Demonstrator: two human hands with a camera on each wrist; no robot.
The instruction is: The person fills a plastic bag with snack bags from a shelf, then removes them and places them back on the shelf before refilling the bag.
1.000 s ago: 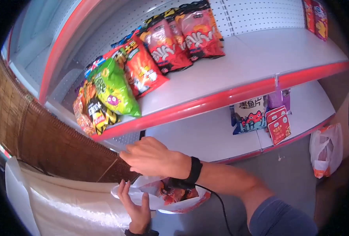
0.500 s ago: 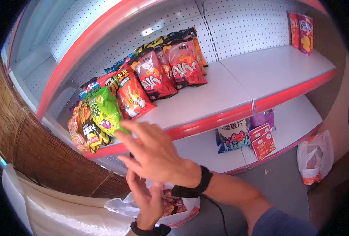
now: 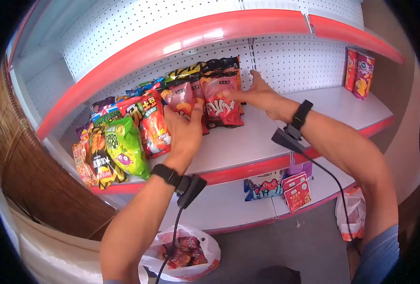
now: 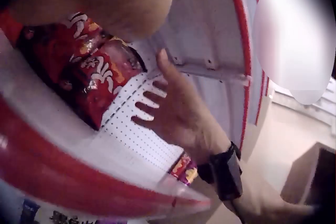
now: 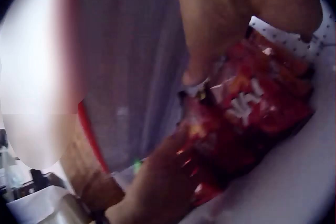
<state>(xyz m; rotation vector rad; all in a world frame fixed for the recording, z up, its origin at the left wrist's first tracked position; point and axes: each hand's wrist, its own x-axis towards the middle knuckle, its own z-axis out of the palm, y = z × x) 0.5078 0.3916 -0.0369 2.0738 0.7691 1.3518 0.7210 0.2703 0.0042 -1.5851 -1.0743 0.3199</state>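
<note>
1. Two-handed at snack shelf point(image 3: 240, 146).
2. With left hand point(image 3: 184, 132) before left pink bag point(image 3: 178, 95), digits apart, grip unclear.
3. With right hand point(image 3: 266, 100) spread, empty, thumb before right pink bag point(image 3: 223, 112), fingers beyond its edge.

Below the black right-wrist strap point(image 3: 303, 111) are a wedge-shaped black camera point(image 3: 286, 141), a thin black cable point(image 3: 333, 177) and a blue sleeve point(image 3: 378, 255); left of that strap is a matching left-wrist strap point(image 3: 166, 175).

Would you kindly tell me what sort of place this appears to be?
Probably a snack shop or a mock-up of one: red-edged shelving, a perforated back panel and snack bags standing together.
</note>
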